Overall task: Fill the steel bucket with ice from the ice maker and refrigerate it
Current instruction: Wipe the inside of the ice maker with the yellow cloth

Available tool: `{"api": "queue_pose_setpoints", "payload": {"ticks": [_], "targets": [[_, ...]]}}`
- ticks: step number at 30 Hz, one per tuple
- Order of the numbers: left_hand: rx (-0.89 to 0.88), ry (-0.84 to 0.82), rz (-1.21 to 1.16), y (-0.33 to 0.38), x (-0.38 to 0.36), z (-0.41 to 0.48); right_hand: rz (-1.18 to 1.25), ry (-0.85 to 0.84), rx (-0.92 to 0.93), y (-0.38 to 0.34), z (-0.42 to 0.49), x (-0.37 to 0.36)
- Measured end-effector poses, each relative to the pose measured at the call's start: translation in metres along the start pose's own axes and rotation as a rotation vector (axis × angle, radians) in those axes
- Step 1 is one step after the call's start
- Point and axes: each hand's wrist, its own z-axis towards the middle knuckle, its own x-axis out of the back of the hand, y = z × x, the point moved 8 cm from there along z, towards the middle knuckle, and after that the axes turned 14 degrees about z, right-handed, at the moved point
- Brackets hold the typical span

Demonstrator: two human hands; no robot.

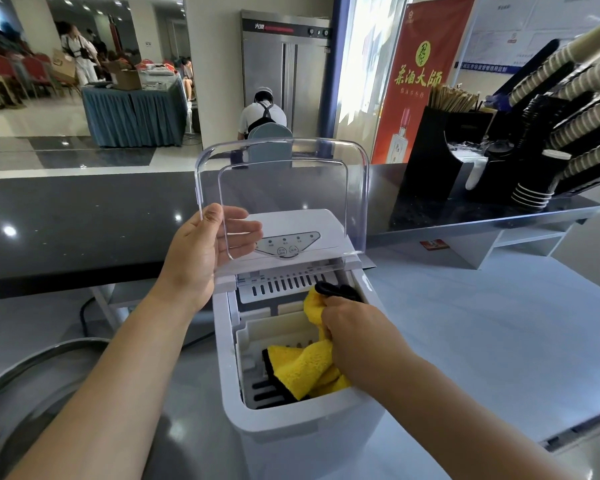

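Nearest, the bucket [49, 349] shows its rim at lower left, well apart from both hands. Over the ice maker [291, 427], the left hand [201, 251] pinches the raised clear lid [284, 181], thumb in front, fingers behind. Inside it, the right hand's [350, 334] curled fingers grip a yellow cloth [305, 372].
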Motion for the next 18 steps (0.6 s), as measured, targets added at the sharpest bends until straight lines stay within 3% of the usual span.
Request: {"api": "queue_pose_setpoints", "payload": {"ticks": [4,8,18], "targets": [[0.003,-0.003,0.002,0.0,0.0,-0.001,-0.094,0.009,-0.06,-0.005,0.006,-0.005],[-0.001,0.0,0.01,0.001,0.0,-0.001,-0.162,0.003,0.057,-0.021,0.008,-0.004],[-0.015,-0.005,0.003,0.0,0.0,0.0,0.046,-0.051,0.27,-0.042,0.011,-0.018]]}}
